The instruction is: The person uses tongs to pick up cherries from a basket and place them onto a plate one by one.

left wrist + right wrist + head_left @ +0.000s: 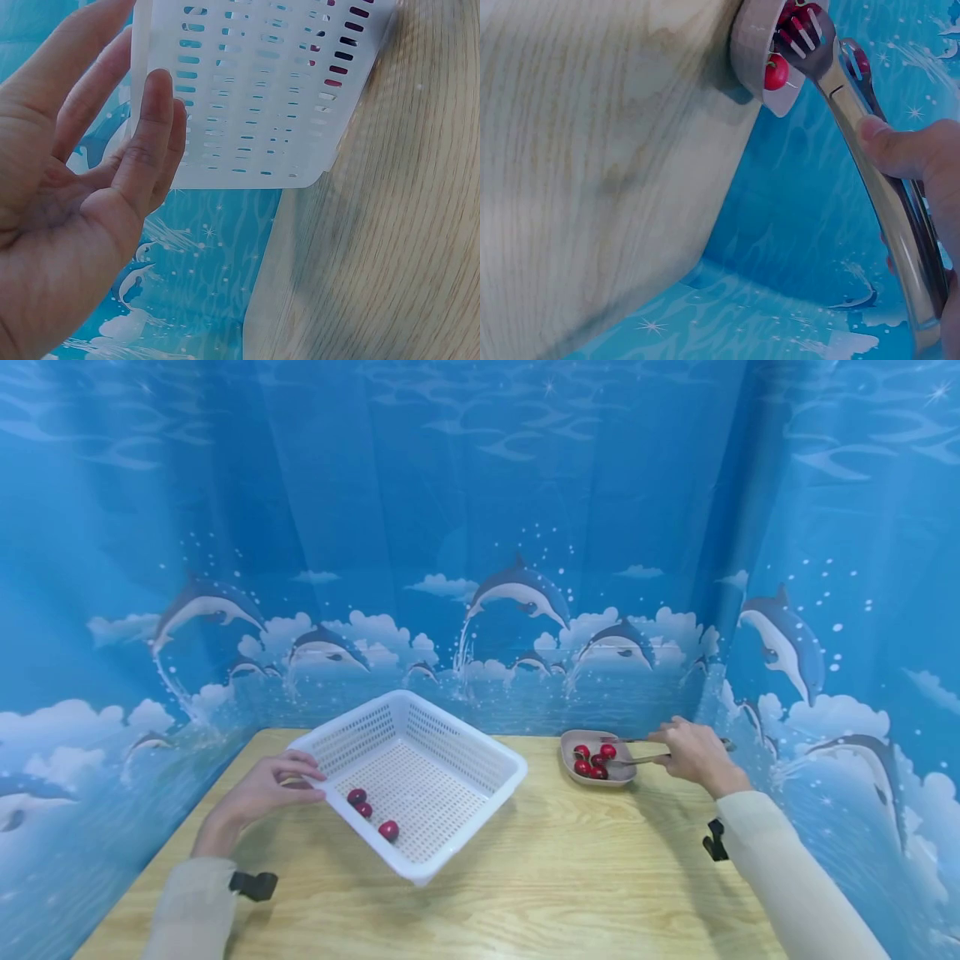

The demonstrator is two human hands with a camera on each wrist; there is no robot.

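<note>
Cherries [582, 767] in dish [600, 782], left of right hand [696, 753] gripping tongs [889, 216].

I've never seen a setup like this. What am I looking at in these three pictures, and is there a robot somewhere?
There is no robot here: just a person's two bare hands. The wide picture comes from a camera on the head, looking forward and down; the other two come from cameras on the left and right wrists.

The left hand holds a white basket by its rim, with three cherries inside. The right hand holds metal tongs, their ends in a small bowl of more cherries. Whether they pinch one is hard to tell. The bowl sits on a wooden table, with a blue dolphin curtain behind.
</note>
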